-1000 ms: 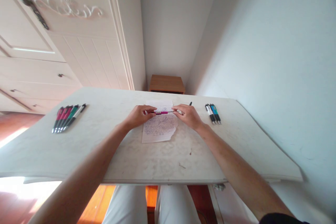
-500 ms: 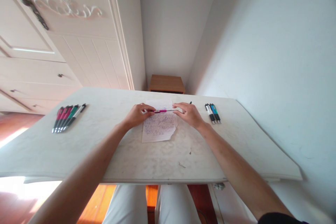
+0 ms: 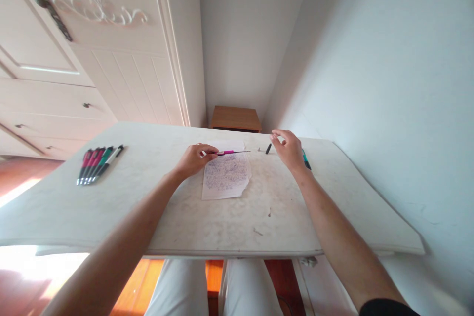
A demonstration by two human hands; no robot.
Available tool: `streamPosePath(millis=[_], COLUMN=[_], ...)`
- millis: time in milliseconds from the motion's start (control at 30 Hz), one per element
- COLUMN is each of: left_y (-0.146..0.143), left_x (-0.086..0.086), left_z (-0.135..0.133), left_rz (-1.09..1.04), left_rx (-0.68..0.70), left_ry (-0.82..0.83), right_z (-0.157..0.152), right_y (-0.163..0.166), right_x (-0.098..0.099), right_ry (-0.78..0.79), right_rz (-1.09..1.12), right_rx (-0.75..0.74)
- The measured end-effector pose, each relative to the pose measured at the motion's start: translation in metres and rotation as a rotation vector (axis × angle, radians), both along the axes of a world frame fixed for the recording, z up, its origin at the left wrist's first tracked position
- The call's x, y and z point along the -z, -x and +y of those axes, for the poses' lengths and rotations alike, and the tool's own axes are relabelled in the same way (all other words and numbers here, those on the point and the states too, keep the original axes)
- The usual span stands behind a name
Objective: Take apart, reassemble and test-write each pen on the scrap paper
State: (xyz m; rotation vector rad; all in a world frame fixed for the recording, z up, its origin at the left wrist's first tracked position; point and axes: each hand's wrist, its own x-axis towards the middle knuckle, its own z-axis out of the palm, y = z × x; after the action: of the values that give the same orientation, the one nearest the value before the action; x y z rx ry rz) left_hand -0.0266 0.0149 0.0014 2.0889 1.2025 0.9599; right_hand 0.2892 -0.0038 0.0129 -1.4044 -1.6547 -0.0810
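Observation:
My left hand [image 3: 196,159] pinches a pink pen barrel [image 3: 226,152] above a written-on sheet of paper [image 3: 225,177]. A thin dark refill [image 3: 241,151] sticks out of the barrel's right end. My right hand [image 3: 289,149] is raised with thumb and forefinger a little apart, and no object shows between them. Just left of it lies a short black pen part [image 3: 268,148]. Behind the right hand a blue-and-black pen [image 3: 306,159] shows in part; the pens beside it are hidden.
Several pens with pink, green and white barrels [image 3: 97,165] lie side by side at the table's left. Small marks or bits [image 3: 258,231] are near the front of the white table [image 3: 177,227]. A wall rises on the right, a white cabinet [image 3: 137,74] at the back left.
My right hand has moved away from the refill, rightward and slightly up, now covering most of the right-hand pens. The black part lies uncovered. My left hand still holds the barrel.

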Motion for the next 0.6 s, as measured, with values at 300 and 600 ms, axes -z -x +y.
streamPosePath(millis=[300,600], left_y=[0.001,0.004], left_x=[0.002,0.007], left_z=[0.002,0.007], left_rz=[0.014,0.009], left_rx=[-0.029,-0.081], left_ry=[-0.012,-0.031], right_z=[0.003,-0.003], right_y=[-0.005,0.009], right_x=[0.011,-0.002], right_ry=[0.268,0.395], right_rz=[-0.125,0.517], right_rx=[-0.047,-0.355])
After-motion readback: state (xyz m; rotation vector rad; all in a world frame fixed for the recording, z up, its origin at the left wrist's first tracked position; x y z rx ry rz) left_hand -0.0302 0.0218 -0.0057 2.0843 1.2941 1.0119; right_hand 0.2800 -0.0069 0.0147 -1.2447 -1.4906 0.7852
